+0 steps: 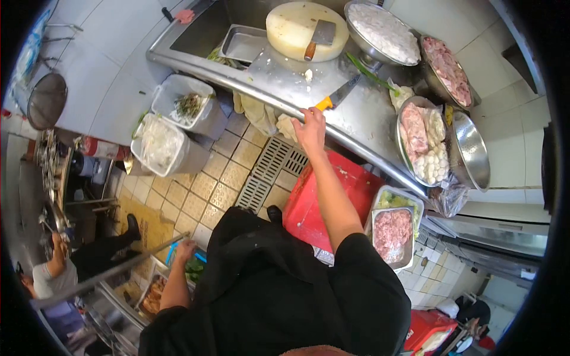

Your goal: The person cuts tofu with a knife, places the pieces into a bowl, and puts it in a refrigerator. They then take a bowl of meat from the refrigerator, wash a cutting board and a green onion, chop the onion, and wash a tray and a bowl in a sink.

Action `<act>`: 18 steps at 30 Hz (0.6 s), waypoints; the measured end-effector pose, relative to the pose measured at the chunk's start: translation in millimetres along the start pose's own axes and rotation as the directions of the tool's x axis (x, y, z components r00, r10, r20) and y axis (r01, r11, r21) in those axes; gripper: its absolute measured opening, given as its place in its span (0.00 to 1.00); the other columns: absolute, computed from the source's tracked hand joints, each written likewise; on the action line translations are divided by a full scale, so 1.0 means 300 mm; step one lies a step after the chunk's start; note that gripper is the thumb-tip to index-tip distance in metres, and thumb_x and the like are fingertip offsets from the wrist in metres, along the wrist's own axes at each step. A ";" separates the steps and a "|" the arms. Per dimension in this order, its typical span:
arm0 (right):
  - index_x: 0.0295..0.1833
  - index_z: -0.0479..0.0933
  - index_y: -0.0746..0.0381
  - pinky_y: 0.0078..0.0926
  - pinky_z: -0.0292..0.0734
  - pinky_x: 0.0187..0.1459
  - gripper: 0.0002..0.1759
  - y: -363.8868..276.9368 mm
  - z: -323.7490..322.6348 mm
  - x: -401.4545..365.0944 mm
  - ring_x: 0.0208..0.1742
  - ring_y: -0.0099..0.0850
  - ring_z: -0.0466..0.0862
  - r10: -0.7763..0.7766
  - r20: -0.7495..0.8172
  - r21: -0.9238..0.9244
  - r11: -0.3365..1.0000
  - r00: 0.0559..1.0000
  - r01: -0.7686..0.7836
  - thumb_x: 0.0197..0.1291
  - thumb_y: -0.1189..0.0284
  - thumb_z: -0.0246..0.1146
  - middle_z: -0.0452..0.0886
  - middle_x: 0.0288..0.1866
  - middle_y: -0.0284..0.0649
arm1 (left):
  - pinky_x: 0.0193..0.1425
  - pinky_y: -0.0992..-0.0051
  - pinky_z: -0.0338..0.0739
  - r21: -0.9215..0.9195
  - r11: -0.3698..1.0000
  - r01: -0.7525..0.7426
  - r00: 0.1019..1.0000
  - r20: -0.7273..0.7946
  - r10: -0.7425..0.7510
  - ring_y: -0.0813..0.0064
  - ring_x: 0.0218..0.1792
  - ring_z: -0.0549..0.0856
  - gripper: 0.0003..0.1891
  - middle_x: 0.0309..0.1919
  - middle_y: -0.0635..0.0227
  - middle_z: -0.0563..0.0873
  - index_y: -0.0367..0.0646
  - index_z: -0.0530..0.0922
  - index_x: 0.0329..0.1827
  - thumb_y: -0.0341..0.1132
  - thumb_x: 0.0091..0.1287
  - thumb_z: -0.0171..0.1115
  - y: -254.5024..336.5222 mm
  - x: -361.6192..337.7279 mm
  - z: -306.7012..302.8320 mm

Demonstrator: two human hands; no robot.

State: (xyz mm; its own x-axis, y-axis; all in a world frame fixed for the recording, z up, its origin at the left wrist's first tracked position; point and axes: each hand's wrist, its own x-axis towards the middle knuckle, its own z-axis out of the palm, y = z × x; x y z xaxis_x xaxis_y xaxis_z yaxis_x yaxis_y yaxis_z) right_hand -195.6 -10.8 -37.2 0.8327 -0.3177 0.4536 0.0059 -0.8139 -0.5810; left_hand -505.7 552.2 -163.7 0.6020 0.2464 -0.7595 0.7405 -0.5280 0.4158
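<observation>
My right hand [311, 129] reaches to the steel counter's front edge, its fingers at the yellow handle of a knife [339, 95] lying on the counter; whether they grip it is unclear. Low on the left, my left hand [186, 249] is beside a blue-rimmed container [193, 267] of green leaves; its fingers are too small to read. A cleaver [323, 33] with a wooden handle rests on the round cutting board [285, 26]. A long green stalk [371, 73] lies right of the knife.
Bowls of white food [383, 32] and meat [445, 68] line the counter's back. Two bins [199, 127] stand at the left. A red box [326, 199] and a tray of minced meat [393, 234] are below the counter. A co-worker [56, 276] is at the far left.
</observation>
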 end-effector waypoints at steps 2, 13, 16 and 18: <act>0.49 0.82 0.59 0.45 0.70 0.58 0.17 0.050 0.057 0.060 0.55 0.44 0.76 -0.113 0.147 -0.093 0.988 0.983 0.127 0.53 0.67 0.68 0.81 0.46 0.45 | 0.35 0.74 0.80 -0.050 0.999 -0.017 0.998 0.052 0.020 0.73 0.28 0.85 0.19 0.29 0.58 0.87 0.32 0.82 0.50 0.35 0.58 0.71 0.026 0.080 -0.074; 0.66 0.69 0.65 0.43 0.59 0.72 0.37 0.247 0.285 0.311 0.70 0.49 0.68 0.396 -0.005 -0.173 0.904 0.918 -0.390 0.54 0.61 0.70 0.69 0.68 0.55 | 0.41 0.69 0.80 0.266 0.881 -0.391 0.916 0.201 0.346 0.69 0.32 0.87 0.19 0.32 0.54 0.87 0.33 0.82 0.48 0.39 0.60 0.67 0.631 0.915 -0.551; 0.73 0.59 0.66 0.45 0.50 0.77 0.48 0.276 0.457 0.412 0.77 0.49 0.57 0.304 0.039 -0.194 0.937 0.952 -0.291 0.52 0.57 0.72 0.59 0.76 0.55 | 0.38 0.73 0.79 0.124 0.890 -0.439 0.898 0.023 0.440 0.75 0.30 0.84 0.19 0.29 0.64 0.86 0.33 0.80 0.53 0.36 0.62 0.65 0.983 0.981 -0.669; 0.73 0.60 0.67 0.47 0.48 0.77 0.48 0.175 0.559 0.476 0.77 0.49 0.58 0.154 0.112 -0.315 0.942 0.982 -0.112 0.51 0.57 0.72 0.60 0.75 0.55 | 0.39 0.74 0.79 0.066 0.881 -0.468 0.884 0.051 0.465 0.76 0.31 0.83 0.19 0.29 0.65 0.85 0.33 0.80 0.53 0.35 0.63 0.65 1.163 0.973 -0.719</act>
State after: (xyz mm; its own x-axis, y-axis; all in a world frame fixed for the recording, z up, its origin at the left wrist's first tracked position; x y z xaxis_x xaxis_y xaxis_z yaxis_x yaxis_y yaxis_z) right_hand 16.6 -17.4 -116.3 0.8803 -0.3830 0.2799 -0.2625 -0.8847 -0.3852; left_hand -7.1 615.2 -132.2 0.8615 -0.0693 -0.5031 0.3512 -0.6343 0.6887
